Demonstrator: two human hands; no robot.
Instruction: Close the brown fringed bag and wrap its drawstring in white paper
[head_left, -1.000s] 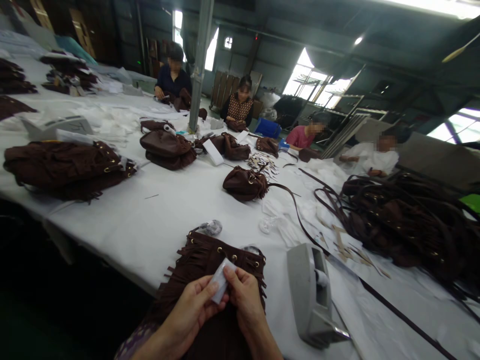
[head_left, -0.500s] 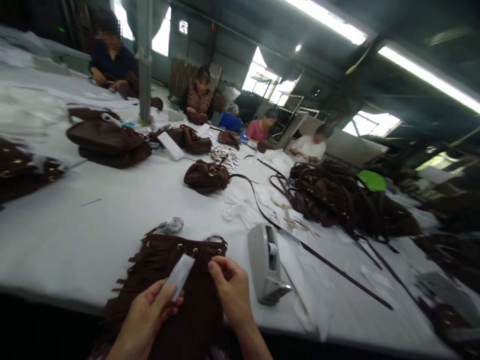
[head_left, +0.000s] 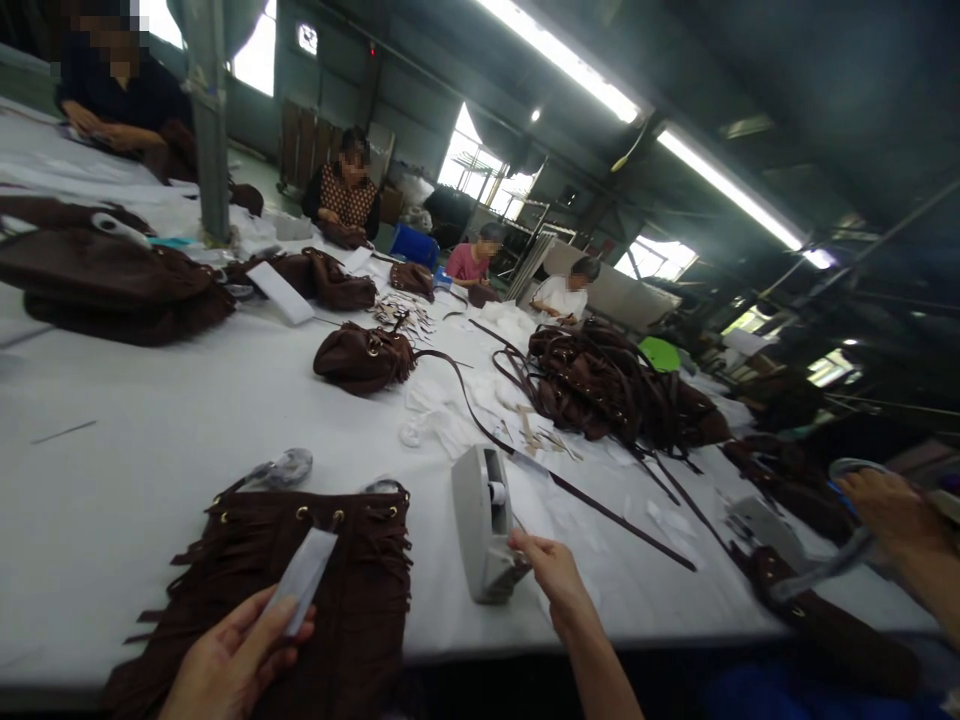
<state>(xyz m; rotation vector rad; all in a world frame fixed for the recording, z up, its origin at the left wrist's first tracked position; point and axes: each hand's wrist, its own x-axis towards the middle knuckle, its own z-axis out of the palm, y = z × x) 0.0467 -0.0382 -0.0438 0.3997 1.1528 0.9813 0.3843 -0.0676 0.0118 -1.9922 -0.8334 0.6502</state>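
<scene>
A brown fringed suede bag point(head_left: 307, 575) lies flat on the white table point(head_left: 187, 420) right in front of me. My left hand point(head_left: 229, 660) hovers over the bag and holds a small clear packet point(head_left: 302, 577) between thumb and fingers. My right hand point(head_left: 551, 570) has its fingertips at the front end of a grey tape dispenser point(head_left: 480, 520) that stands to the right of the bag. Whether those fingers pinch tape is too small to tell.
Another brown bag point(head_left: 364, 357) with a long strap lies mid-table, a heap of brown bags and straps point(head_left: 607, 385) beyond it, more bags point(head_left: 112, 285) at left. Several people sit along the far side. Another person's hand point(head_left: 896, 515) holds scissors at the right edge.
My right hand has left the packet and moved right to the tape dispenser. My left hand keeps the packet, now lower left. The view has swung to the right.
</scene>
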